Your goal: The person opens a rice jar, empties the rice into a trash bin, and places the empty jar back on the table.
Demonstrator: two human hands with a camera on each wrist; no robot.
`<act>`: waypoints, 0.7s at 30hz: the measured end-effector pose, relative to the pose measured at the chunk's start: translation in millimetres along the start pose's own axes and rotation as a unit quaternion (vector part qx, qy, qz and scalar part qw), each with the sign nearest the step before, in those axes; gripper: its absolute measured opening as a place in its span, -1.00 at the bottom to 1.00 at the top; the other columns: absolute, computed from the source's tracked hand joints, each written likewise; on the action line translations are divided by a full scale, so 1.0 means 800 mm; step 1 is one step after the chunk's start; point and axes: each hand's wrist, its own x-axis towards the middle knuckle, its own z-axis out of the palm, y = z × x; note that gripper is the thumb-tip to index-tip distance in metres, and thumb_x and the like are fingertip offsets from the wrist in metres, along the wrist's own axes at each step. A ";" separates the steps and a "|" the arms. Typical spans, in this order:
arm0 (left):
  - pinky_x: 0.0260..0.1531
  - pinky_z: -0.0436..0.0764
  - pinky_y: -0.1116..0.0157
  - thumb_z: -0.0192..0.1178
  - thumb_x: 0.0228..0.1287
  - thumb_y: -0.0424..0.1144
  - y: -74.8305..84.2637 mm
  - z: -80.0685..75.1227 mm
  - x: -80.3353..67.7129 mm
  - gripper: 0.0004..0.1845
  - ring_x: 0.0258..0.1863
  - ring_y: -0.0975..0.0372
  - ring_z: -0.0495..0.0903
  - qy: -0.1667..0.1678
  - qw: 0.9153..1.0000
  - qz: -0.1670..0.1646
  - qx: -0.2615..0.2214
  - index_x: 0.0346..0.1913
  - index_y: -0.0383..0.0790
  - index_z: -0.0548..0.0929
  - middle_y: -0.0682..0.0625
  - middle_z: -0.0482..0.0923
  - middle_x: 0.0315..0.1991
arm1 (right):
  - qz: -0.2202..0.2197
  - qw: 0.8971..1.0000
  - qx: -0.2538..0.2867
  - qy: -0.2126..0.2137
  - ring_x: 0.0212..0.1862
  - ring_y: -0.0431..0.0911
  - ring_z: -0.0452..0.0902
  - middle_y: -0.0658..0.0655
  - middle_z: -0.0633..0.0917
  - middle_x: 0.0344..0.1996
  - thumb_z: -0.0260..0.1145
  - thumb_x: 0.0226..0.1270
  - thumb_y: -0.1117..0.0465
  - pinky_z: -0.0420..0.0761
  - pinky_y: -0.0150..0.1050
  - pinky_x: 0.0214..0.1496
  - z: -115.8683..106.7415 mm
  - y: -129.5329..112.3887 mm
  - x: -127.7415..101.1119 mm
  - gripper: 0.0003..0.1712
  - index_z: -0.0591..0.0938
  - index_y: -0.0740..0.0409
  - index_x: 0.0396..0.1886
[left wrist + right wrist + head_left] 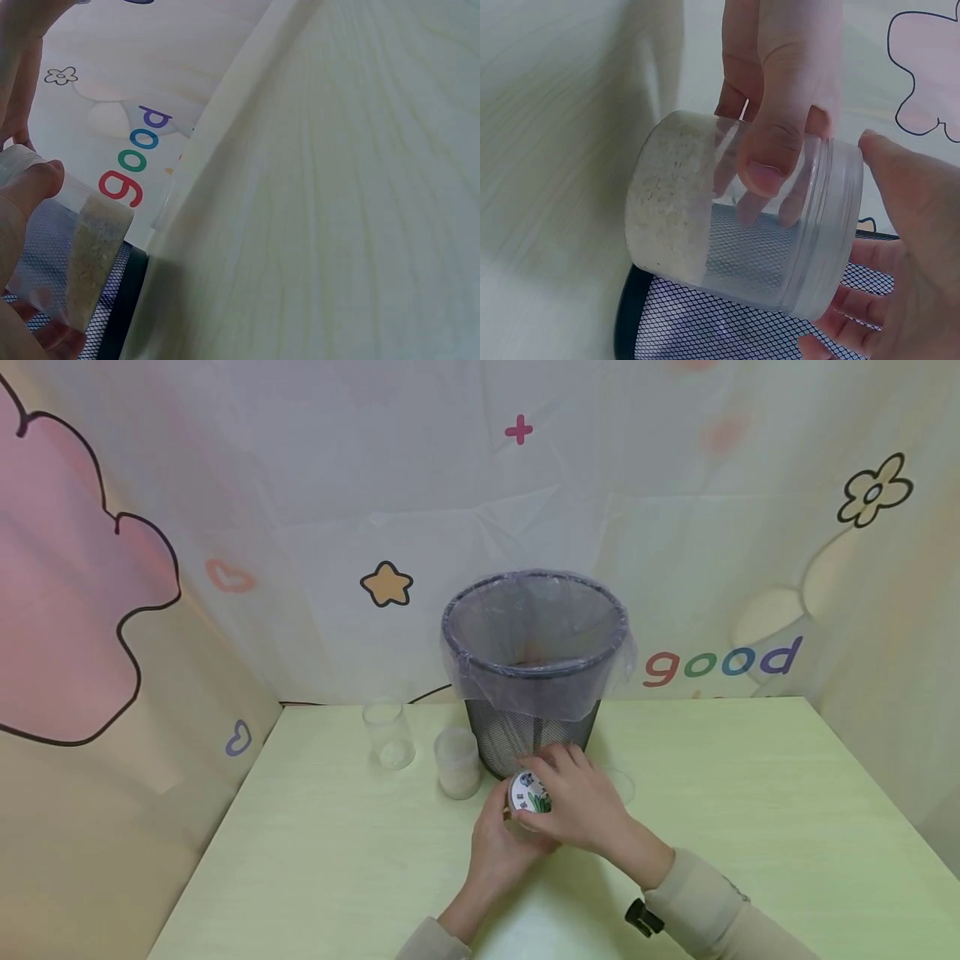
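My left hand [498,852] grips a clear plastic jar [757,255] round its side. Its lower part holds pale, rice-like grains [671,199]. On the jar's end sits a lid [529,793] with a white label, green leaves and dark print. My right hand [581,802] grips this lid by its rim, thumb on one side and fingers on the other. In the left wrist view the jar [97,259] tilts, with my left thumb [34,184] along its wall. The right wrist view has the lid's clear rim [840,225] against the jar.
Just behind the hands stands a black mesh wastebasket [536,735] lined with a translucent bag [525,693]. Left of it are a jar with pale contents [457,768] and a clear open jar [388,739]. A clear round piece [624,783] lies behind my right hand on the table [750,827].
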 end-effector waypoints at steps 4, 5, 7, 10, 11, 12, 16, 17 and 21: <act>-0.06 0.51 0.28 0.50 -0.29 -0.06 0.000 0.000 0.000 -0.12 -0.03 0.26 0.48 -0.001 1.000 -0.006 -0.004 0.22 0.02 0.32 0.14 0.46 0.05 | 0.003 1.000 -0.007 -0.002 -0.19 0.05 0.43 0.13 0.54 -0.19 0.36 -0.19 -0.32 0.53 -0.08 -0.32 0.002 -0.002 -0.001 -0.27 0.61 0.03 -0.04; -0.06 0.51 0.28 0.50 -0.29 -0.08 0.000 0.000 0.000 -0.12 -0.03 0.25 0.48 -0.002 1.000 -0.008 -0.007 0.22 0.02 0.32 0.13 0.46 0.05 | 0.001 1.000 -0.007 -0.003 -0.18 0.06 0.43 0.13 0.54 -0.18 0.35 -0.19 -0.33 0.52 -0.07 -0.32 0.003 -0.002 -0.001 -0.26 0.61 0.02 -0.04; -0.08 0.51 0.28 0.50 -0.29 -0.11 0.001 -0.001 0.000 -0.12 -0.03 0.24 0.48 -0.006 1.000 -0.012 -0.011 0.23 0.03 0.31 0.13 0.46 0.06 | -0.004 1.000 -0.008 -0.007 -0.18 0.07 0.43 0.14 0.54 -0.18 0.35 -0.19 -0.33 0.52 -0.06 -0.31 0.003 -0.003 -0.001 -0.26 0.60 0.02 -0.04; -0.09 0.51 0.29 0.49 -0.28 -0.13 0.001 -0.001 0.001 -0.12 -0.02 0.23 0.47 -0.012 1.000 -0.016 -0.012 0.23 0.04 0.30 0.13 0.44 0.07 | -0.012 1.000 -0.006 -0.014 -0.16 0.07 0.42 0.14 0.54 -0.16 0.35 -0.18 -0.30 0.52 -0.07 -0.32 0.002 -0.003 -0.002 -0.28 0.60 0.01 -0.02; -0.09 0.51 0.29 0.49 -0.28 -0.13 0.001 -0.001 0.001 -0.12 -0.02 0.23 0.47 -0.014 1.000 -0.015 -0.011 0.23 0.03 0.30 0.13 0.44 0.08 | -0.015 1.000 -0.005 -0.017 -0.16 0.07 0.42 0.15 0.54 -0.16 0.35 -0.17 -0.29 0.52 -0.07 -0.31 0.002 -0.003 -0.002 -0.28 0.59 0.00 -0.02; -0.09 0.51 0.29 0.49 -0.28 -0.12 0.001 -0.001 0.001 -0.11 -0.02 0.23 0.47 -0.014 1.000 -0.016 -0.007 0.24 0.03 0.29 0.13 0.43 0.09 | -0.018 1.000 -0.002 -0.021 -0.16 0.07 0.42 0.15 0.54 -0.15 0.36 -0.17 -0.27 0.52 -0.08 -0.31 0.001 -0.003 -0.002 -0.29 0.59 0.00 -0.01; -0.08 0.52 0.28 0.49 -0.28 -0.11 0.001 -0.002 0.000 -0.09 -0.01 0.22 0.47 -0.013 1.000 -0.015 0.003 0.26 0.01 0.28 0.11 0.42 0.11 | -0.030 0.999 0.015 -0.034 -0.13 0.06 0.42 0.13 0.54 -0.12 0.40 -0.16 -0.20 0.52 -0.09 -0.29 -0.002 -0.003 -0.001 -0.32 0.57 -0.02 0.01; -0.08 0.52 0.27 0.49 -0.28 -0.11 0.000 -0.002 0.000 -0.08 -0.01 0.22 0.47 -0.013 1.000 -0.015 0.004 0.26 0.01 0.28 0.11 0.42 0.12 | -0.035 0.998 0.020 -0.038 -0.12 0.05 0.42 0.12 0.54 -0.11 0.41 -0.16 -0.17 0.52 -0.09 -0.28 -0.003 -0.002 -0.001 -0.33 0.57 -0.02 0.01; -0.05 0.52 0.26 0.50 -0.29 -0.11 0.000 -0.002 -0.002 -0.06 0.01 0.21 0.46 -0.012 1.000 -0.012 0.004 0.27 -0.02 0.27 0.10 0.42 0.13 | -0.051 0.997 0.036 -0.051 -0.08 0.02 0.41 0.10 0.53 -0.07 0.42 -0.16 -0.11 0.51 -0.09 -0.23 -0.006 0.000 -0.002 -0.35 0.57 -0.03 0.02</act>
